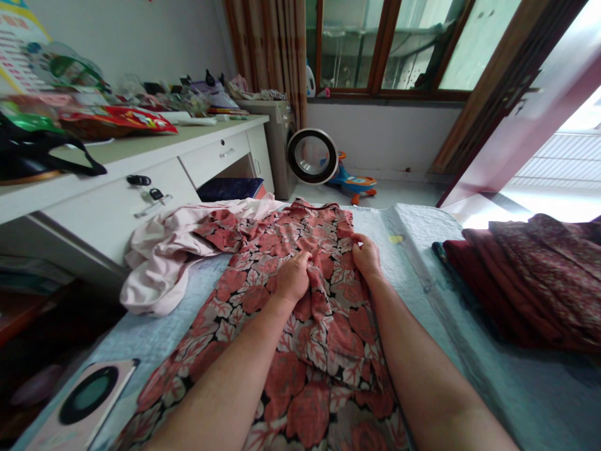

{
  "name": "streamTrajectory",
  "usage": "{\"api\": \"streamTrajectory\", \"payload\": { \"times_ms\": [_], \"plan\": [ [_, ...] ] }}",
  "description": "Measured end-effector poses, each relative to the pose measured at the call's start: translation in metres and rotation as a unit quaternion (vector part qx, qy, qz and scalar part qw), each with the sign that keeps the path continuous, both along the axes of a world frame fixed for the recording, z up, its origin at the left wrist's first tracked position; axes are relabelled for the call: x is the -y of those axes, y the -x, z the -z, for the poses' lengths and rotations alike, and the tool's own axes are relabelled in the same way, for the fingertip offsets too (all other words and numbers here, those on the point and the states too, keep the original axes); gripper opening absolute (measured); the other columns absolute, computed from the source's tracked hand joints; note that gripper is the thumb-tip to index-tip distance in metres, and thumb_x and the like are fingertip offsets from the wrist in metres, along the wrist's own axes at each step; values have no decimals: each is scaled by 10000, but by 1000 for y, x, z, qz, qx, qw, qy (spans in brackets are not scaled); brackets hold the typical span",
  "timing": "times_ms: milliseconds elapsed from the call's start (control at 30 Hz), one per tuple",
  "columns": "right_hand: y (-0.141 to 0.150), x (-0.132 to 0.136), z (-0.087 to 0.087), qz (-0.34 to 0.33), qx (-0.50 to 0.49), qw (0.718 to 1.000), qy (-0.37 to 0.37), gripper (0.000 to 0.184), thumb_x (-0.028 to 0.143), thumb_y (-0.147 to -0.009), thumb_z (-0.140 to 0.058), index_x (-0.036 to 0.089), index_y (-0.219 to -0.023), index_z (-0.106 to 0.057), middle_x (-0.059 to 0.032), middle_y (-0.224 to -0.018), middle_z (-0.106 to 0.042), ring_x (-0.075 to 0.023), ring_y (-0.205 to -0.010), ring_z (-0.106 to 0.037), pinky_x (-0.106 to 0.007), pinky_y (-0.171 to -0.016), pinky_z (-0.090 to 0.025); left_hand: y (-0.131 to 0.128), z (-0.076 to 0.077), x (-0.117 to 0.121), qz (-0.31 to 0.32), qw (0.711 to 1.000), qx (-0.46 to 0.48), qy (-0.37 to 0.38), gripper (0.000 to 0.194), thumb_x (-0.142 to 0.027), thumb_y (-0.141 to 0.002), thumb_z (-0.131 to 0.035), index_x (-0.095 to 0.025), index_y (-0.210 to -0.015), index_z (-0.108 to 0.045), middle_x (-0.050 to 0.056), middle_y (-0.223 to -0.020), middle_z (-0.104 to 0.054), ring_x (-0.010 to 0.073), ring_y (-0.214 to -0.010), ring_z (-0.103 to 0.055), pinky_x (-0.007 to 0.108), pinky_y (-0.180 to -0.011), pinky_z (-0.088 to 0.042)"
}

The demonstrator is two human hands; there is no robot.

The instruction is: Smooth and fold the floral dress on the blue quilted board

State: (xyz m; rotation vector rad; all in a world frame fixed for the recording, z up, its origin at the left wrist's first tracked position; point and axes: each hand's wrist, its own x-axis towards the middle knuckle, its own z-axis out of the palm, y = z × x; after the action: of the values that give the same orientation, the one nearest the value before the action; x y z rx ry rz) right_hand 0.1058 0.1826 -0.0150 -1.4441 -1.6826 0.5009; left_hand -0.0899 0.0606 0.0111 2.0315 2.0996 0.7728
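A red, grey and black floral garment, perhaps a dress, lies spread over the light blue bed cover. My left hand is closed on a gathered fold near the middle of it. At the garment's right edge, my right hand pinches the fabric between thumb and fingers. One sleeve stretches out to the left, over a crumpled pale pink garment. The neckline points away from me, at the far edge of the bed. My forearms hide parts of the lower fabric.
Folded dark red clothes are stacked at the right. A pink phone-like object lies at the lower left. Along the left stands a white desk with packages on top. Beyond are a washing machine, its round door open, and a blue-orange ride-on toy.
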Motion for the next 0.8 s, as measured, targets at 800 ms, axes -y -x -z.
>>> {"api": "streamTrajectory", "payload": {
  "times_ms": [800],
  "plan": [
    [1, 8, -4, 6, 155, 987, -34, 381, 171, -783, -521, 228, -1117, -697, -81, -1133, -600, -233, -1070, -540, -348, -961, -434, -2, -18, 7, 93, 991, -26, -91, 307, -93, -912, -442, -212, -1077, -672, 58, -1147, -672, 214, -1108, -577, 370, -1014, -428]
  ]
}}
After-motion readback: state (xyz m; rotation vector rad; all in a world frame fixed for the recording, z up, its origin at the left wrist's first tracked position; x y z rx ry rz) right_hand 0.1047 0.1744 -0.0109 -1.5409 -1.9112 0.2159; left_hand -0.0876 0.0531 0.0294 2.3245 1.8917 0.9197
